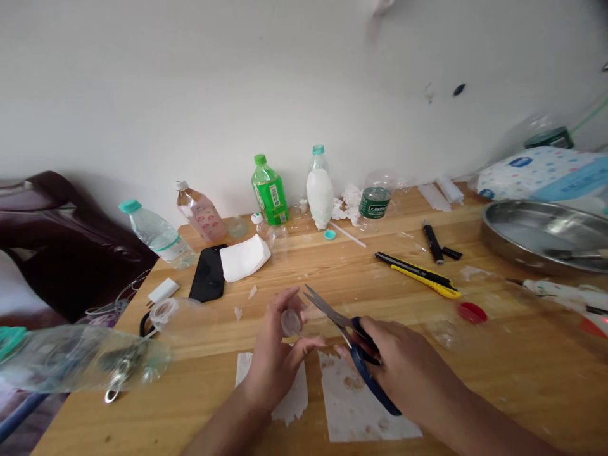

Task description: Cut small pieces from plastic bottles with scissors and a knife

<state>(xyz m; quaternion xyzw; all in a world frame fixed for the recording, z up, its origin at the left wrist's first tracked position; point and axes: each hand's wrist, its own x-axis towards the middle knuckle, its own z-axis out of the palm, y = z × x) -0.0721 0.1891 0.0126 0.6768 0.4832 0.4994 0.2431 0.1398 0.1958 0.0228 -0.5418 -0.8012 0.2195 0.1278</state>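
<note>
My left hand [278, 354] is curled, with a small round translucent plastic piece [291, 322] held between the fingers and palm. In my right hand [394, 358] is a pair of scissors [332, 310] with dark blue handles. Its blades are parted and point up and left, close to the left fingertips and apart from the plastic piece. Below the hands lie two pieces of white paper; the right sheet [365, 405] has brownish wet spots, and the torn left piece [293, 396] is partly covered by my left hand and wrist.
A yellow utility knife [420, 275], a red cap [472, 312] and a metal basin [546, 237] lie to the right. Along the wall stand a green bottle [272, 193], a pink bottle [202, 212] and a white-coated shape [320, 197]. A phone [208, 273] and clear bottles [85, 358] occupy the left.
</note>
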